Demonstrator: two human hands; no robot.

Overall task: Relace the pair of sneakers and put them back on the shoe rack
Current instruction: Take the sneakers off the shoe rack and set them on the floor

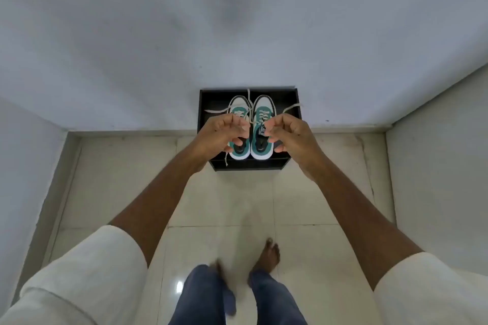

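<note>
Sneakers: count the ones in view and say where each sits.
2. The left sneaker and right sneaker sit side by side on the black shoe rack, partly covered by the hands. None seems hidden.

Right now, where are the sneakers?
In the head view, the sneakers sit side by side on top of the black shoe rack against the wall, just beyond both hands.

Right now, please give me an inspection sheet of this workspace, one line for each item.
Surface: black shoe rack, top shelf, against the wall.
Job's things: left sneaker and right sneaker side by side on the rack; laces loose, ends spread.
Clutter: nothing seen.
Hands: left hand and right hand over the sneakers, fingers curled at the laces.
Cables: nothing seen.
Surroundings: pale tiled floor, plain walls, bare feet below.
</note>
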